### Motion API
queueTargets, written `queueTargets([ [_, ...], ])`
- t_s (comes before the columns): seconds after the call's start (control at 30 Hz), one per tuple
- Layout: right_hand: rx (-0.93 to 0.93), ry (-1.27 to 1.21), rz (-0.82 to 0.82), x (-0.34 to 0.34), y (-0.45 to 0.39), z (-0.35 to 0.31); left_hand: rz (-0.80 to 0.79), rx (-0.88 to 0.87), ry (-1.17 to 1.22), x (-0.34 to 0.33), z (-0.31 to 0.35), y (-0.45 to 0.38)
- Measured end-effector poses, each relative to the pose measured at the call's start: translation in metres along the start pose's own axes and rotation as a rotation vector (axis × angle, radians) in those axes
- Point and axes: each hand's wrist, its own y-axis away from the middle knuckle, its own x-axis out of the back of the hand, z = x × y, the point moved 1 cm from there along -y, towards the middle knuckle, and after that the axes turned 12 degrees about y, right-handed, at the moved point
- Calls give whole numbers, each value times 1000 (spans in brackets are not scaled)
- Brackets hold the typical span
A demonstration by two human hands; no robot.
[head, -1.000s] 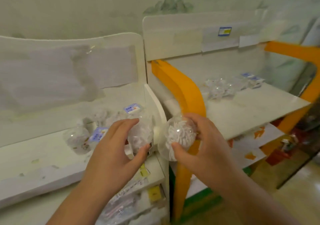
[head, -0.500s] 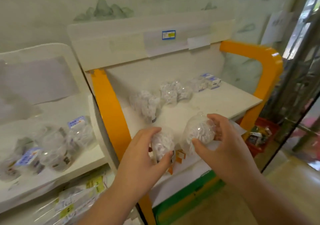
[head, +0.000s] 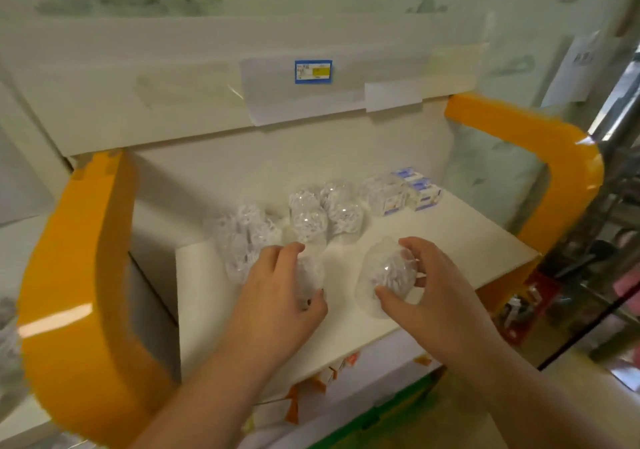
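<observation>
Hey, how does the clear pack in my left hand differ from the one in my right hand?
The left-hand pack is mostly covered by the left hand; the right-hand pack shows plainly, gripped by the right hand. The left-hand pack sits close to the shelved packs; the right-hand pack is apart from them. Both are clear, rounded packs.

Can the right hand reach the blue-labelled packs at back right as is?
Probably, path-wise: nothing stands between the right hand and the blue-labelled packs. But it grips a clear packet, so no free fingers.
</observation>
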Motion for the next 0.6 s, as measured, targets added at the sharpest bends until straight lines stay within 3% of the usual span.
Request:
queueTargets([
  [0.6, 484, -74, -225, -71, -123, 17, 42, 136, -617, -31, -18, -55],
])
